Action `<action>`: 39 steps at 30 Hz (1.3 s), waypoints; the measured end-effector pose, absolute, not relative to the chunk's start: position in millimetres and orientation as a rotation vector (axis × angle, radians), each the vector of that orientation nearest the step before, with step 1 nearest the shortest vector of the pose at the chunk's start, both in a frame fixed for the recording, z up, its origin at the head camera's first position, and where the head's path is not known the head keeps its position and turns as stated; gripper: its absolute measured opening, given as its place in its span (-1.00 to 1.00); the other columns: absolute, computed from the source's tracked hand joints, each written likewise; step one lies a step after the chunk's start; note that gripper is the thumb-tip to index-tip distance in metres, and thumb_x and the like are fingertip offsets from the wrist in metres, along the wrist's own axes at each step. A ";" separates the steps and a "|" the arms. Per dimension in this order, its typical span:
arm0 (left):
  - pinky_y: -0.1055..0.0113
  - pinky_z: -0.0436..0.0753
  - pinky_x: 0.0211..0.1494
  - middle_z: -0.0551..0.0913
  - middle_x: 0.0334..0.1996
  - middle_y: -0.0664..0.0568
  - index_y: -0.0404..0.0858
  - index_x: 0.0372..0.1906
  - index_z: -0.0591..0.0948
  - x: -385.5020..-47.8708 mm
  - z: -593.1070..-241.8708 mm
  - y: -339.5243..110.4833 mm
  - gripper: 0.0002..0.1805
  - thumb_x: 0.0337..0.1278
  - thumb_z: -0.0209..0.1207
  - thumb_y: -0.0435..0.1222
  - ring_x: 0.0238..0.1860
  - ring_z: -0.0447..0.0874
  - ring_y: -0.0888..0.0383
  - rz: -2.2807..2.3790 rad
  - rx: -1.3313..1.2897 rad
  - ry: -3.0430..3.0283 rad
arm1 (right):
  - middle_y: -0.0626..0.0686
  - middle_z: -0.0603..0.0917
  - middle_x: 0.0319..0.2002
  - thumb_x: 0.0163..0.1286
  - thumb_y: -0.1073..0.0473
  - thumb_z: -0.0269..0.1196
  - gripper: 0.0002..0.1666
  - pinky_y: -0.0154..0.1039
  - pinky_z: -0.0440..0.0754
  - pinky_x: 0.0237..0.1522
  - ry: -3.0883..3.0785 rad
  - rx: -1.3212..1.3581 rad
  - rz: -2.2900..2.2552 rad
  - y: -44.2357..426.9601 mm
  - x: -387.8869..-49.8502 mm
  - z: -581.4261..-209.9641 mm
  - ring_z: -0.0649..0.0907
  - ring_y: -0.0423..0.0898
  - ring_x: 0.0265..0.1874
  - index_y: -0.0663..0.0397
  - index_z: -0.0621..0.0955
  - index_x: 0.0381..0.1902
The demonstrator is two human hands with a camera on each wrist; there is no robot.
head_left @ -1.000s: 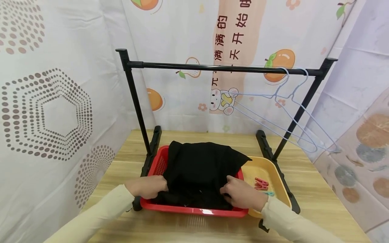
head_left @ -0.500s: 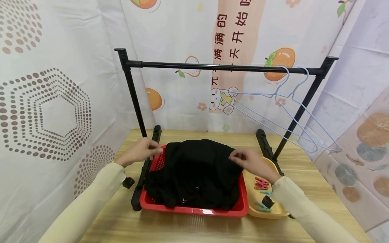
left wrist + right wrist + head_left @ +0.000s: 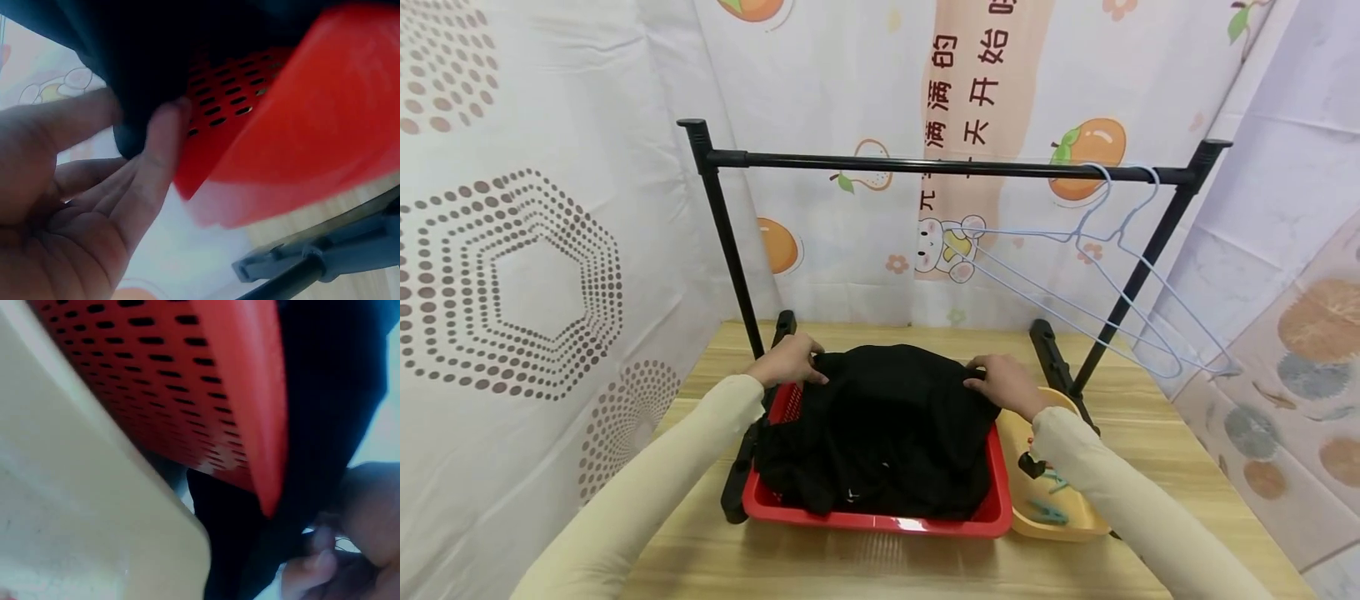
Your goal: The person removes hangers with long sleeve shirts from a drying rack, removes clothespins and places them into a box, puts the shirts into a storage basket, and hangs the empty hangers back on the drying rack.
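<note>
A black cloth [image 3: 887,417], perhaps a garment, lies bunched in a red perforated basket [image 3: 880,522] and overhangs its far rim. At its far left corner my left hand [image 3: 792,358] pinches the edge; in the left wrist view the thumb and fingers of the left hand [image 3: 81,219] close on either side of the dark fabric. On the far right, my right hand [image 3: 1006,383] grips the opposite edge. The right wrist view shows the right hand [image 3: 369,519] partly, at the cloth [image 3: 325,425] hanging past the basket rim.
A black rack [image 3: 887,165] spans behind the basket, its feet on both sides. Two light blue hangers [image 3: 1097,208] hang at its right end. Right of the basket stands a yellow tray [image 3: 1060,533] with clothespins [image 3: 1047,512], partly hidden by the right arm.
Both hands have left the cloth's near part, risen over the basket, and taken hold of its far corners. The cloth's front has spread over the basket's near left side.
</note>
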State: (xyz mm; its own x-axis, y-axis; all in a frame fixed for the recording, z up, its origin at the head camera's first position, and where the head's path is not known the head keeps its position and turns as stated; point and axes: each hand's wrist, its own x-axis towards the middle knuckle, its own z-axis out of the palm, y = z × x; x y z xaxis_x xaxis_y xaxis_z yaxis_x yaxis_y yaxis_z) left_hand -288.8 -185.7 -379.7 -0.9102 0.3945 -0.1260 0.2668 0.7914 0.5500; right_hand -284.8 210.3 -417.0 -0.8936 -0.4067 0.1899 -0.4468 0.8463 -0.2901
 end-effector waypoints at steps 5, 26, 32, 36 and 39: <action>0.27 0.63 -0.40 0.76 -0.40 -0.05 -0.30 -0.21 0.81 -289.5 -381.3 -186.2 -0.88 0.19 0.38 -0.49 -0.53 0.63 0.16 0.773 0.591 2.860 | 0.08 0.77 -0.40 0.31 0.27 0.45 -0.94 -0.01 0.67 -0.32 -2.763 0.674 0.553 206.3 -289.5 -417.2 0.71 0.03 -0.42 0.17 0.80 -0.33; 0.35 0.64 -0.38 0.69 -0.39 0.22 -0.19 -0.22 0.82 -189.6 -357.0 -235.2 -0.92 0.20 0.43 -0.34 -0.45 0.62 0.33 0.869 0.986 2.860 | -0.22 0.65 -0.31 0.39 0.23 0.41 -0.84 -0.31 0.59 -0.43 -2.566 1.067 1.006 224.1 -188.0 -376.7 0.54 -0.27 -0.50 -0.16 0.70 -0.15; 0.40 0.63 -0.27 0.60 -0.33 0.24 -0.10 -0.41 0.78 -168.7 -376.5 -225.1 -0.87 0.07 0.49 -0.39 -0.37 0.58 0.39 0.577 1.249 2.757 | -0.22 0.70 -0.13 0.30 0.23 0.42 -0.81 -0.22 0.68 -0.19 -2.719 1.332 0.727 216.9 -163.9 -399.5 0.63 -0.27 -0.28 -0.20 0.69 -0.21; 0.35 0.67 -0.19 0.65 -0.28 0.18 -0.11 -0.50 0.74 -167.5 -386.8 -212.2 -0.79 -0.01 0.49 -0.48 -0.28 0.65 0.28 0.455 1.305 2.703 | -0.25 0.71 -0.19 0.26 0.21 0.42 -0.86 -0.26 0.64 -0.20 -2.772 1.381 0.528 207.8 -160.2 -413.0 0.56 -0.25 -0.24 -0.19 0.72 -0.28; 0.39 0.66 -0.23 0.65 -0.34 0.19 -0.14 -0.49 0.74 -168.5 -397.5 -206.0 -0.79 -0.04 0.49 -0.51 -0.31 0.64 0.28 0.373 1.288 2.674 | -0.31 0.66 -0.34 0.20 0.19 0.43 -0.86 -0.37 0.45 -0.46 -2.775 1.378 0.405 201.4 -160.6 -420.9 0.41 -0.25 -0.35 -0.21 0.70 -0.37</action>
State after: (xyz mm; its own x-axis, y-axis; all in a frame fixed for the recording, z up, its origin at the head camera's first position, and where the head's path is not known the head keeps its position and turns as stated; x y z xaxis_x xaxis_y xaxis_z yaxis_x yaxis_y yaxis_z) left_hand -168.5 -206.0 -397.5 -0.6202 0.7840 -0.0269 0.7467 0.6004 0.2863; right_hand -160.6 201.4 -420.9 -0.6108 -0.7812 0.1291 -0.7855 0.5773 -0.2231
